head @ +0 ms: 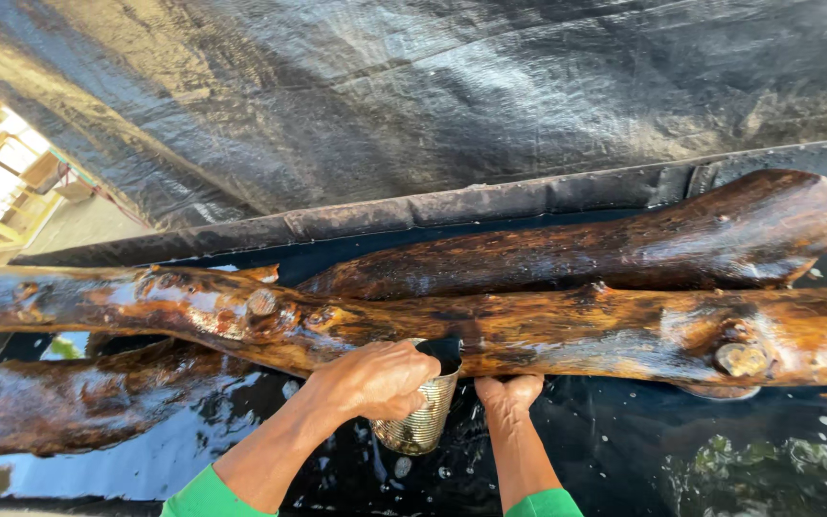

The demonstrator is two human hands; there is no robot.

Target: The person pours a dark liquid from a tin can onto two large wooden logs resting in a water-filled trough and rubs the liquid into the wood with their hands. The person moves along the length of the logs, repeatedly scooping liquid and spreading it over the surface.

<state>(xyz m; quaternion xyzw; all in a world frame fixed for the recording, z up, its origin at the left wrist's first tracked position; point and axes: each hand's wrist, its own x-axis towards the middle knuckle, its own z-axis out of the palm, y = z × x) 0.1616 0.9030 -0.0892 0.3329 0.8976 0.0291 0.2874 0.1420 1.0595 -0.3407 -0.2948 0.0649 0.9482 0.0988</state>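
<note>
My left hand (372, 379) grips a ribbed metal can (423, 421), tipped against the long wet brown log (567, 330) that lies across a trough of dark liquid. My right hand (508, 393) presses against the log's near side just right of the can, its fingers curled under the wood. Both arms wear green sleeves. A second dark log (624, 244) rests behind the first, and a third log (69, 402) lies low in the liquid at the left.
Black plastic sheeting (385, 105) hangs behind the trough and lines its rim (452, 206). Dark liquid (720, 450) fills the trough, with small bits floating at the right. A bright wooden structure (2, 172) shows at the far left.
</note>
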